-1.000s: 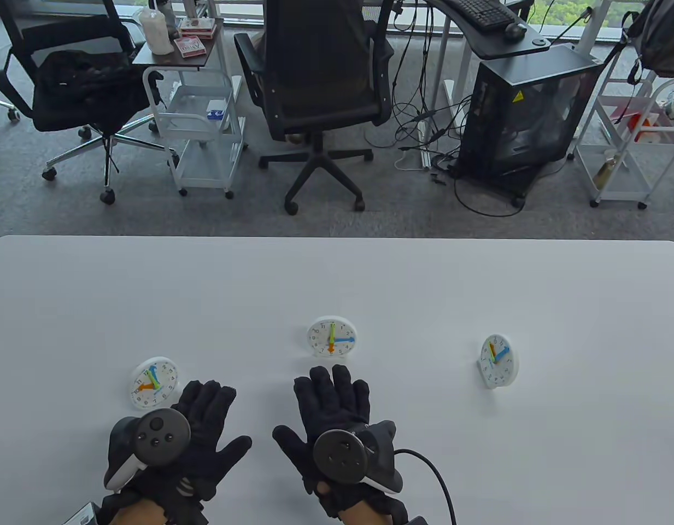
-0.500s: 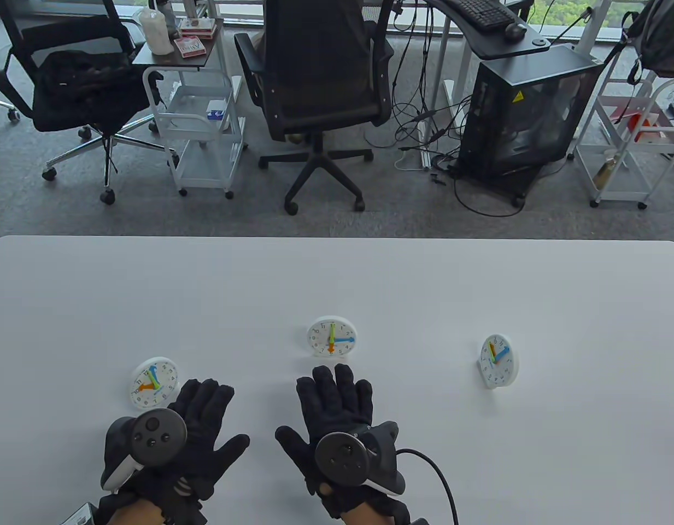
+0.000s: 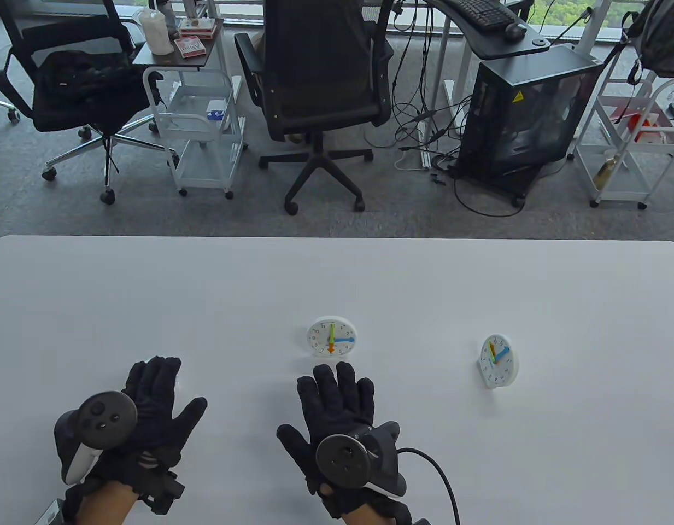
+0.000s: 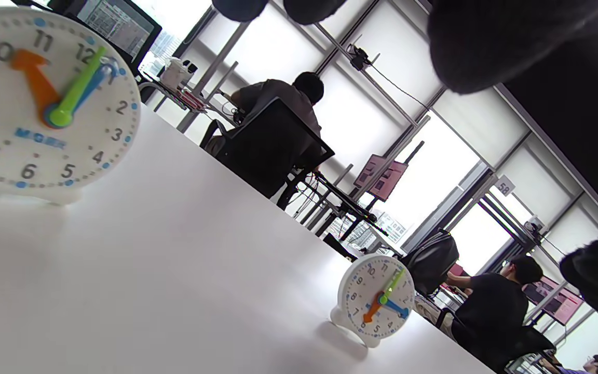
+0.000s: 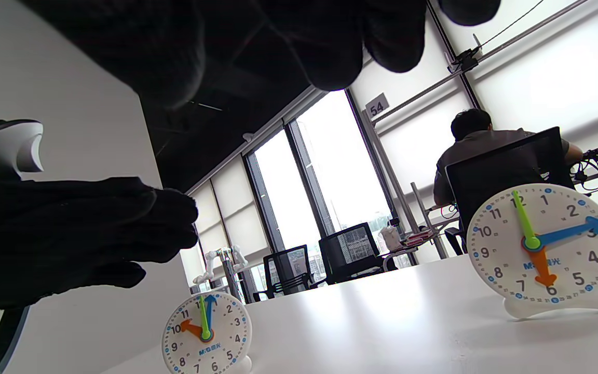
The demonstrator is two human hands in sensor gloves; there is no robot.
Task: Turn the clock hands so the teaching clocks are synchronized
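Three white teaching clocks with orange, green and blue hands stand on the white table. The middle clock stands just beyond my right hand, which lies flat and open on the table, holding nothing. The right clock stands apart at the right. My left hand is open with its fingers spread and hides the left clock in the table view. The left wrist view shows that left clock close in front, and the right wrist view shows it below the left hand, apart from it.
Beyond the table's far edge stand office chairs, a white trolley and a computer case with cables. A black cable runs from my right wrist along the table's near edge.
My left hand has moved to the left and a little forward, and now covers the left clock in the table view. My right hand has barely moved.
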